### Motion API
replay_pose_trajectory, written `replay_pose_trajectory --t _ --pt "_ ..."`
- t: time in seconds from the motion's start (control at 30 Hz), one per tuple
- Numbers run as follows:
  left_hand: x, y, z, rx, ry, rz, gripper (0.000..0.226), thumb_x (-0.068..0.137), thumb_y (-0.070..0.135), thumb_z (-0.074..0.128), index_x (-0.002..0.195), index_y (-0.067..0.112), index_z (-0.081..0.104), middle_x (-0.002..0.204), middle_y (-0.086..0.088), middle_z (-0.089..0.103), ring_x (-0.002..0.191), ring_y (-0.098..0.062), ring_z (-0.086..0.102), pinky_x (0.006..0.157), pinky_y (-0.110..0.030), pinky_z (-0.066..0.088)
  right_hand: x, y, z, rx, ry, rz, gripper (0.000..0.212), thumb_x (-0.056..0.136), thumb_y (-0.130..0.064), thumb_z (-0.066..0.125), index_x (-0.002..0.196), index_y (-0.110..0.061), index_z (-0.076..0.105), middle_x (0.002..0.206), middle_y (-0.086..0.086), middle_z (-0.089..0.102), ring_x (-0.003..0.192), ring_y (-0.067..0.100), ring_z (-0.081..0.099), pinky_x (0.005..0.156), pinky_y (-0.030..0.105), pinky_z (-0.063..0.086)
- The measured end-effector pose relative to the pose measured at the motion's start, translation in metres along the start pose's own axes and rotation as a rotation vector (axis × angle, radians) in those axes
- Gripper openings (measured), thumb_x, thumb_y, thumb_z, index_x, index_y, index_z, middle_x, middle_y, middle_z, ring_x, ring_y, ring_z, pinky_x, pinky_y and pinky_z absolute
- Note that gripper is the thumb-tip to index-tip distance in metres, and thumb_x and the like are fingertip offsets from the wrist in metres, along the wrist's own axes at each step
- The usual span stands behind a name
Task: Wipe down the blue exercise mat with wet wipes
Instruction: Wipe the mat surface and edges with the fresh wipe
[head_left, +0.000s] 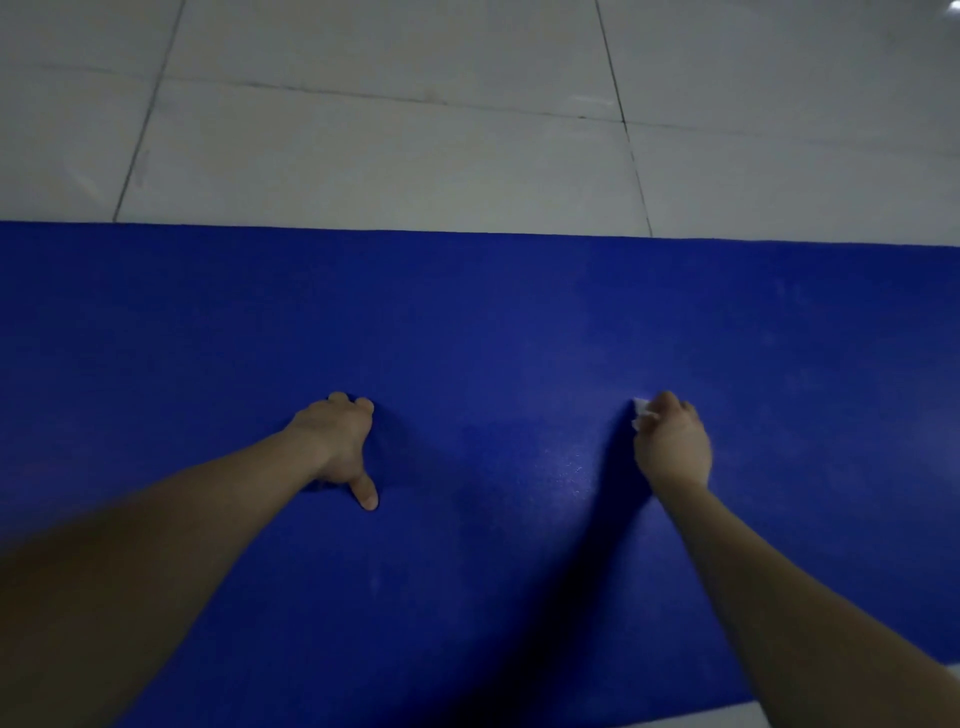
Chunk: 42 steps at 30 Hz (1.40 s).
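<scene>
The blue exercise mat (493, 322) lies flat across the tiled floor (389, 145), its far edge straight against the pale tiles; it fills the lower part of the view. On its right half sits the wet wipe (641, 413), a small white wad showing only at the edge of the right hand (672, 447); that hand's fingers (670, 402) are curled down round the wipe, pressing it to the surface, likely so the whole pad rubs instead of sliding loose. A faint damp sheen (571, 473) lies just beside that wrist, which suggests wiping is under way. The left hand (335, 441) rests on the mat well apart; its fingers (340, 399) are curled under, thumb stretched out, holding nothing; it probably props the person's weight and pins the mat.
</scene>
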<state>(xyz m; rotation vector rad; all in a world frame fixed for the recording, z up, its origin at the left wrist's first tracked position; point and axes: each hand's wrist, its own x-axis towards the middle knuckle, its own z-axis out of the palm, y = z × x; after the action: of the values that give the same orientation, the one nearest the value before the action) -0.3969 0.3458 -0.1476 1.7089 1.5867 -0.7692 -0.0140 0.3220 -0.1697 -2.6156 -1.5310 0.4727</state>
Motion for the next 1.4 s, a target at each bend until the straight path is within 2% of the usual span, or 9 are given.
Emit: replay_pose_trajectory --t 0.13,0.4,0.57,0.63,0.77,0.97,1.1,1.17,1.4 --pt "0.002 0.0 0.001 0.017 0.0 0.002 0.124 0.046 0.062 0.095 0.145 0.017 0.034 0.135 -0.005 0.042 0.116 -0.023 0.051 0.095 -0.037 0.054 0.002 -0.019 0.007 0.029 0.019 0.09 0.017 0.097 -0.009 0.051 0.114 -0.004 0.05 0.117 0.023 0.054 0.082 0.034 0.05 0.067 0.034 0.033" --pt "0.001 0.001 -0.001 0.031 -0.002 -0.003 0.124 0.047 0.063 0.094 0.145 0.017 0.034 0.135 -0.005 0.043 0.116 -0.022 0.051 0.094 -0.034 0.053 -0.053 -0.118 0.061 0.047 0.007 -0.251 0.013 0.099 -0.014 0.051 0.11 -0.009 0.054 0.107 0.016 0.055 0.083 0.035 0.062 0.062 0.035 0.04" --pt "0.0 0.003 -0.001 0.068 0.005 -0.01 0.122 0.047 0.065 0.093 0.143 0.018 0.035 0.132 -0.004 0.044 0.104 -0.018 0.051 0.089 -0.034 0.055 -0.08 -0.15 0.08 0.039 -0.032 -0.557 0.011 0.089 -0.008 0.068 0.094 -0.009 0.058 0.087 0.012 0.058 0.063 0.028 0.058 0.05 0.029 0.034" --pt "-0.001 0.002 -0.001 0.072 0.008 -0.007 0.121 0.047 0.066 0.092 0.142 0.018 0.036 0.131 -0.003 0.044 0.104 -0.018 0.05 0.087 -0.033 0.054 -0.071 -0.142 0.076 -0.007 -0.025 -0.623 0.012 0.09 -0.012 0.069 0.095 -0.009 0.058 0.088 0.011 0.058 0.063 0.027 0.058 0.048 0.029 0.035" --pt "-0.001 0.002 0.0 0.062 0.011 -0.003 0.122 0.046 0.066 0.092 0.142 0.019 0.035 0.131 -0.002 0.044 0.109 -0.02 0.053 0.09 -0.035 0.055 -0.033 -0.101 0.054 -0.006 0.014 -0.456 0.015 0.098 -0.022 0.059 0.104 -0.009 0.056 0.101 0.013 0.058 0.079 0.036 0.062 0.057 0.034 0.04" --pt "-0.001 0.001 0.0 0.052 0.008 0.0 0.123 0.046 0.065 0.093 0.143 0.018 0.035 0.134 -0.003 0.044 0.115 -0.022 0.053 0.092 -0.036 0.054 0.026 -0.021 0.016 -0.032 0.079 -0.086 0.015 0.098 -0.016 0.053 0.11 -0.008 0.052 0.11 0.016 0.062 0.09 0.037 0.062 0.064 0.036 0.042" --pt "-0.001 0.001 -0.001 0.054 0.009 0.001 0.122 0.045 0.066 0.093 0.142 0.019 0.036 0.13 -0.002 0.045 0.11 -0.019 0.053 0.09 -0.035 0.055 0.036 -0.022 0.012 -0.029 0.081 0.108 0.02 0.1 -0.017 0.053 0.116 -0.006 0.05 0.114 0.018 0.061 0.096 0.037 0.061 0.067 0.037 0.04" --pt "0.0 0.002 -0.001 0.056 0.008 -0.001 0.123 0.045 0.065 0.093 0.143 0.018 0.036 0.131 -0.002 0.045 0.111 -0.02 0.053 0.09 -0.034 0.055 0.029 -0.044 0.022 0.009 0.09 0.086 0.021 0.099 -0.014 0.052 0.117 -0.004 0.049 0.115 0.02 0.06 0.096 0.038 0.062 0.067 0.037 0.039" --pt "0.001 0.003 -0.001 0.064 0.005 -0.007 0.125 0.047 0.065 0.092 0.146 0.018 0.033 0.135 -0.003 0.044 0.113 -0.02 0.054 0.089 -0.033 0.055 -0.03 -0.139 0.068 0.022 0.051 -0.287 0.014 0.099 -0.012 0.051 0.112 -0.008 0.052 0.107 0.015 0.06 0.085 0.035 0.065 0.06 0.034 0.038"
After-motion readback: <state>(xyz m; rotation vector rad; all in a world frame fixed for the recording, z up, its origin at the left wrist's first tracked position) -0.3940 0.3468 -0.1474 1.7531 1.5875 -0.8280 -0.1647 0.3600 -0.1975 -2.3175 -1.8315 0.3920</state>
